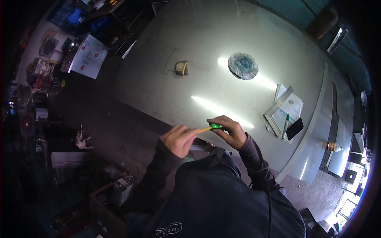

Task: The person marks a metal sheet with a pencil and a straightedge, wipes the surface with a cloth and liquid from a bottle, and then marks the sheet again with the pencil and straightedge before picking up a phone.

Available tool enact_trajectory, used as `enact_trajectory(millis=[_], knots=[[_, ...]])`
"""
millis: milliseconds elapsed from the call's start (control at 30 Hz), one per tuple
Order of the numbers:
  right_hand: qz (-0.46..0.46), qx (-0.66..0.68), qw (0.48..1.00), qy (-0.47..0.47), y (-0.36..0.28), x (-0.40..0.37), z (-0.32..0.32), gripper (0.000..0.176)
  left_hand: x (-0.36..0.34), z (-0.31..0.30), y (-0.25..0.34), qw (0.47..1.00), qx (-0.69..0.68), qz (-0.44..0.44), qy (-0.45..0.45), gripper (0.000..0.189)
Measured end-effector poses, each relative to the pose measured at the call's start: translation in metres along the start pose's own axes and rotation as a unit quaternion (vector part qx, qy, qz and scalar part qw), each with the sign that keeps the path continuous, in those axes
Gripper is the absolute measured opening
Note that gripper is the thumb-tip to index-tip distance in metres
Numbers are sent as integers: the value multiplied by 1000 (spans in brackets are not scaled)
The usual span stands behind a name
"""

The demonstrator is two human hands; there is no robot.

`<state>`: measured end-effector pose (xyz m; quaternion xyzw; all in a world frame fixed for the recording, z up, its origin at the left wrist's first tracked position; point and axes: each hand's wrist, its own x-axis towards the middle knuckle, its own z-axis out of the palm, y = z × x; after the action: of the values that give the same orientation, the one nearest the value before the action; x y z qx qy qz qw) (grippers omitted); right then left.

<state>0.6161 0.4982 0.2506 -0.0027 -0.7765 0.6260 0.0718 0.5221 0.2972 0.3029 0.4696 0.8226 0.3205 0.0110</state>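
My left hand (179, 139) is closed around a yellow pencil (205, 129), just over the near edge of the large grey metal table (158, 95). The far end of the pencil meets a small green object (215, 126), which looks like a sharpener. Thumb and fingers of my right hand (230, 131) pinch this green object. Both hands are close together in front of my dark jacket. A yellow and black tape measure (181, 68) lies on the table beyond them.
A round grey disc (243, 66) lies farther back on the table. To the right are a paper-topped stack (291, 104), a metal strip (281, 100), a green marker (285, 126) and a black phone-like object (295, 129). A bottle (334, 146) is at the far right.
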Motion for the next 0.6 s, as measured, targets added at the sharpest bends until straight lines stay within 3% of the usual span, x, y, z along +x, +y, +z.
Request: enact_trajectory(millis=[167,233,267,300,367,400,433,500,533,567,600], knots=[[39,-52,994,-85,-8,22,3,35,10,1,-31,998,-44,13,-39,19],[88,7,995,-40,-5,23,11,35,9,2,-45,964,-228,-84,-107,18],[86,6,995,-41,-5,24,11,34,7,2,-55,917,-335,-141,-161,23],[84,4,996,-40,-6,25,12,33,9,0,-66,916,-338,-133,-168,23],[97,-12,994,-46,-17,31,22,29,17,-9,-87,694,-566,-242,-373,35],[130,41,991,-18,-25,34,32,29,23,-23,-90,600,-599,-306,-433,42],[161,94,982,9,-32,37,42,28,24,-27,-98,599,-599,-298,-440,42],[164,99,981,41,-40,47,57,27,22,-27,-120,468,-663,-321,-489,39],[164,75,983,46,-40,50,62,27,22,-25,-130,512,-650,-275,-489,38],[166,54,983,51,-41,51,69,26,23,-24,-135,509,-648,-270,-498,38],[180,76,977,87,-44,54,76,25,22,-23,-138,617,-610,-208,-452,36]])
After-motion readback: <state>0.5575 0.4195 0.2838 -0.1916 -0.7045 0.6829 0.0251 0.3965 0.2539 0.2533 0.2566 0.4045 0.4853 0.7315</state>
